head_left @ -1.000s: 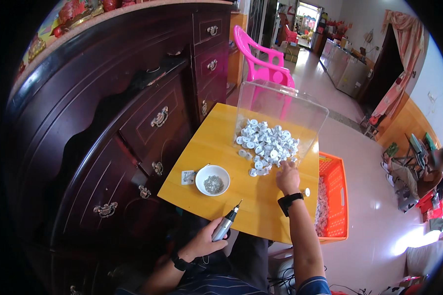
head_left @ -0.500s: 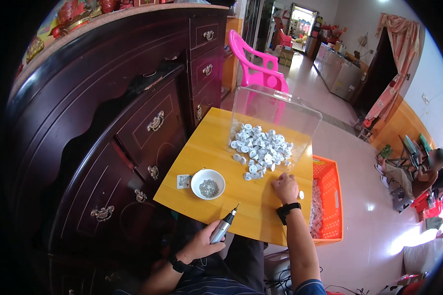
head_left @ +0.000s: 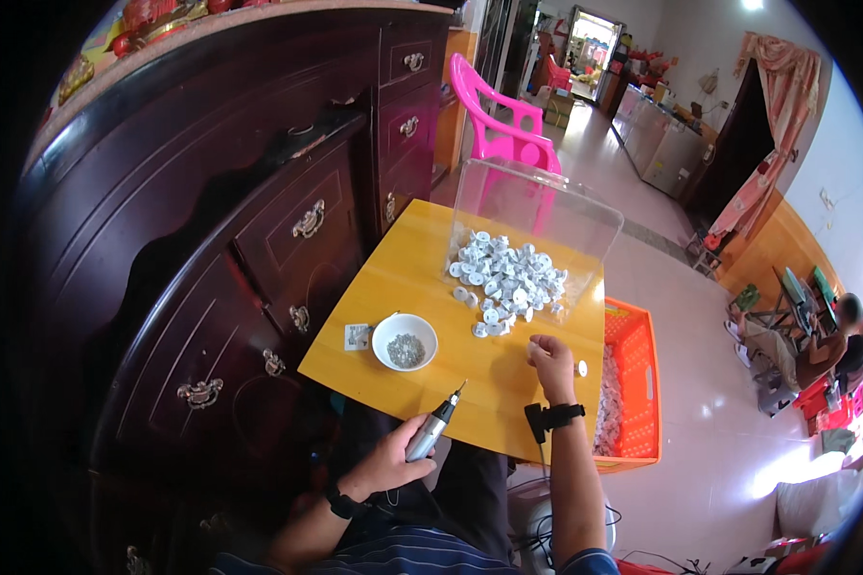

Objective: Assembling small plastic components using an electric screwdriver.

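My left hand point(head_left: 390, 466) is wrapped round a silver and black electric screwdriver point(head_left: 430, 431), its thin bit pointing up and away over the table's near edge. Over the right part of the yellow table point(head_left: 470, 402), my right hand point(head_left: 552, 369) is closed with the fingertips together. Whatever they pinch is too small to make out. One round white plastic piece point(head_left: 582, 368) lies just right of that hand. Beyond it is a heap of similar white pieces point(head_left: 508, 276), partly inside a clear plastic bin point(head_left: 585, 216). A white bowl point(head_left: 428, 333) with small metal screws stands left of centre.
Against the table's right side is an orange crate point(head_left: 645, 383) containing many pale pieces. A small printed packet point(head_left: 357, 336) lies beside the bowl. Dark wooden cabinets point(head_left: 288, 201) line the left, and a pink chair point(head_left: 508, 139) stands behind the table. Another person point(head_left: 815, 355) sits far right.
My right hand has turned and its wrist has rolled, the fingers now drawn together and raised off the tabletop. My left hand keeps the screwdriver almost where it was.
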A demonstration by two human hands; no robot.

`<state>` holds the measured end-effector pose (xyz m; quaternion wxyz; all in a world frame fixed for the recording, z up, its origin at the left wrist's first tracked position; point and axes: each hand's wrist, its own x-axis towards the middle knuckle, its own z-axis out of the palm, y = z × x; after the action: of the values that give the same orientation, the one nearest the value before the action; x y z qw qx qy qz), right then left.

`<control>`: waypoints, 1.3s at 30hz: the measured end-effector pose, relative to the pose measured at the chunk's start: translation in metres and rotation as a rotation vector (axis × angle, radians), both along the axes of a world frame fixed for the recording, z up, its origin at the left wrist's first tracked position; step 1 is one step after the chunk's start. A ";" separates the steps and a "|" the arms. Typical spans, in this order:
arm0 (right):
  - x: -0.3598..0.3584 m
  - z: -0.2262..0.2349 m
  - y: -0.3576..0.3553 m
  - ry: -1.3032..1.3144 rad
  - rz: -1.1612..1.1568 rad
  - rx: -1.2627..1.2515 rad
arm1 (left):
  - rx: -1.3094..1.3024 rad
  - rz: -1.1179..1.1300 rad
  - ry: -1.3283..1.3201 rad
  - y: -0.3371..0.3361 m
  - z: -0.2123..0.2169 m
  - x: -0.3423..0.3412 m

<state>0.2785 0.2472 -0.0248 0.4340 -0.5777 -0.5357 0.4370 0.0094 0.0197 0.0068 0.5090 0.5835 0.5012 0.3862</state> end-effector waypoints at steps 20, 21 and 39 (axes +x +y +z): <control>-0.043 -0.017 -0.066 0.713 0.182 -0.252 | -0.068 0.000 -0.093 0.009 0.007 0.012; -0.043 -0.018 -0.066 0.713 0.181 -0.254 | -0.045 -0.003 -0.092 0.010 0.003 0.012; -0.052 -0.025 -0.081 0.571 0.272 -0.165 | -0.053 -0.045 -0.039 0.022 -0.016 0.021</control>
<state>0.2266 0.1667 -0.0502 0.4564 -0.3880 -0.4273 0.6772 0.0307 0.0417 -0.0091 0.5427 0.5734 0.4878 0.3724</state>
